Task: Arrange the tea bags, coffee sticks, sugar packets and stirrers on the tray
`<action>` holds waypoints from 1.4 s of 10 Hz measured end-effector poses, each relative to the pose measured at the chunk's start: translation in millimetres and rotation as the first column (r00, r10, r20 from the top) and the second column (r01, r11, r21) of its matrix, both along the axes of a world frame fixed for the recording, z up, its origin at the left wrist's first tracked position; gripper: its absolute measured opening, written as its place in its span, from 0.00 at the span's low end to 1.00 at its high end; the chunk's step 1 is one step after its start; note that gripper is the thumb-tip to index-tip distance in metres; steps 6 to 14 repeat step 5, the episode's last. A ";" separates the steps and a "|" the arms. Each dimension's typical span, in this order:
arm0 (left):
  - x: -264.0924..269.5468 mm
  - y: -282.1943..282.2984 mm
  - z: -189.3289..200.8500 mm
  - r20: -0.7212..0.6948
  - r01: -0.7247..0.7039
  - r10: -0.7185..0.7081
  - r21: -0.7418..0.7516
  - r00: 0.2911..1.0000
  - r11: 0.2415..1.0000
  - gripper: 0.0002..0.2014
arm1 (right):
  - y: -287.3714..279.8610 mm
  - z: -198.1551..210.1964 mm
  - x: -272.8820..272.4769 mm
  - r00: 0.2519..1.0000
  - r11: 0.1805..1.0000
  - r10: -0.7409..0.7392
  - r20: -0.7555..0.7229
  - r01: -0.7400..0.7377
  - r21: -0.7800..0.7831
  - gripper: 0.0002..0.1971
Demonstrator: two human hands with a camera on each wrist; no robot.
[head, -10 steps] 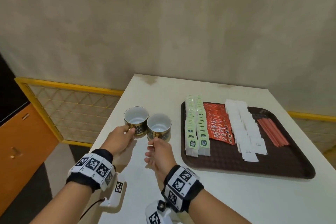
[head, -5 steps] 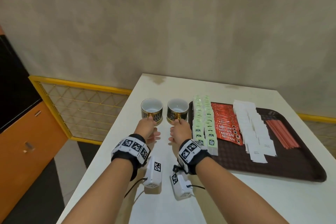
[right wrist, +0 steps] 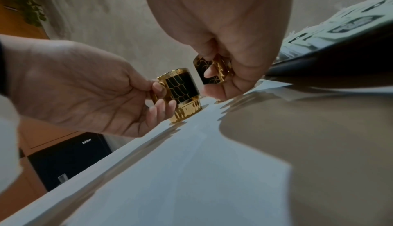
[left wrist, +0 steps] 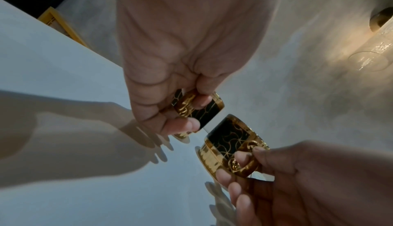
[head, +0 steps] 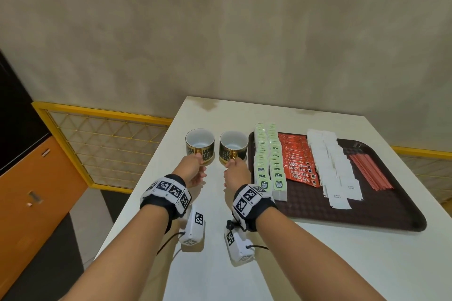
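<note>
- Your left hand (head: 193,170) pinches the handle of the left cup (head: 200,144); your right hand (head: 236,173) pinches the handle of the right cup (head: 233,148).
- Both cups stand on the table (head: 318,264), centre of the head view, handles toward you.
- The tray (head: 367,217) lies just right of the right cup, its long axis left to right; tea bags (head: 266,161), coffee sticks (head: 297,161), sugar packets (head: 330,166) and stirrers (head: 369,171) sit on it in rows.
- Your right hand is nearer.

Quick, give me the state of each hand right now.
Left hand: pinches the handle of the left cup.
Right hand: pinches the handle of the right cup.
</note>
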State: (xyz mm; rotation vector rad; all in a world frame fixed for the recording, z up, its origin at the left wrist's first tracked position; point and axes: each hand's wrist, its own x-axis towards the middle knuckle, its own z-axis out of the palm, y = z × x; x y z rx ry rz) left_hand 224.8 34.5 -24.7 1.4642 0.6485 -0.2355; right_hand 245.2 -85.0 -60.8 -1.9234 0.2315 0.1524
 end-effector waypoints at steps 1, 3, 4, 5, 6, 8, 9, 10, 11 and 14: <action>-1.3 -2.6 0.9 -0.004 -0.017 0.017 -0.009 1.000 1.000 0.12 | -0.1 -0.9 1.3 1.000 1.000 0.004 0.002 -0.004 -0.004 0.10; -4.1 -2.1 2.2 -0.001 0.017 -0.017 0.030 1.000 0.999 0.10 | -2.1 -4.1 3.4 0.999 1.000 0.029 -0.032 -0.028 0.012 0.09; -4.9 -1.9 0.0 0.005 0.034 -0.035 0.050 0.999 0.998 0.14 | -5.1 -2.9 2.9 1.000 1.000 -0.010 -0.027 0.010 0.010 0.07; -7.7 1.3 -4.8 0.007 0.011 -0.012 0.140 1.000 0.990 0.21 | -18.2 4.1 -2.6 0.995 0.990 -0.095 -0.030 0.097 0.103 0.11; -7.7 1.3 -4.8 0.007 0.011 -0.012 0.140 1.000 0.990 0.21 | -18.2 4.1 -2.6 0.995 0.990 -0.095 -0.030 0.097 0.103 0.11; -7.7 1.3 -4.8 0.007 0.011 -0.012 0.140 1.000 0.990 0.21 | -18.2 4.1 -2.6 0.995 0.990 -0.095 -0.030 0.097 0.103 0.11; -7.7 1.3 -4.8 0.007 0.011 -0.012 0.140 1.000 0.990 0.21 | -18.2 4.1 -2.6 0.995 0.990 -0.095 -0.030 0.097 0.103 0.11; -7.7 1.3 -4.8 0.007 0.011 -0.012 0.140 1.000 0.990 0.21 | -18.2 4.1 -2.6 0.995 0.990 -0.095 -0.030 0.097 0.103 0.11; -7.7 1.3 -4.8 0.007 0.011 -0.012 0.140 1.000 0.990 0.21 | -18.2 4.1 -2.6 0.995 0.990 -0.095 -0.030 0.097 0.103 0.11; -7.7 1.3 -4.8 0.007 0.011 -0.012 0.140 1.000 0.990 0.21 | -18.2 4.1 -2.6 0.995 0.990 -0.095 -0.030 0.097 0.103 0.11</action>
